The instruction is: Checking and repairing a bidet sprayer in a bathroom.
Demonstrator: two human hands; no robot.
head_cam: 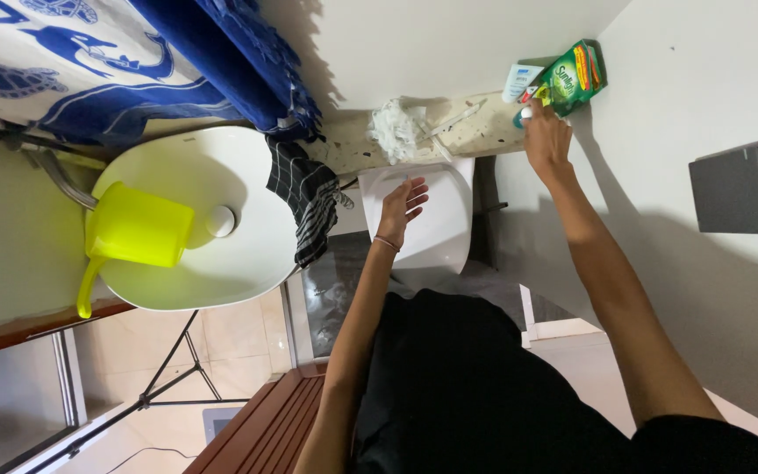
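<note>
1. Head view: the green refill pouch (575,79) stands on the speckled ledge (484,133) against the white wall, right at the fingertips of the right hand (546,139)
2. The right hand's fingers close on the pouch's lower end, beside a small white tube (519,81); how firm the grip is cannot be told
3. The left hand (399,211) is well apart from the pouch, spread loose with the palm showing, holding nothing, hovering over a white basin-like piece (436,228)
4. The right arm is stretched out nearly straight toward the ledge; the left arm is bent less far forward, a thin band at its wrist
5. Beside the left hand hangs a dark checked cloth (307,197); beyond it a white sink (195,219) holds a yellow-green jug (138,230)
</note>
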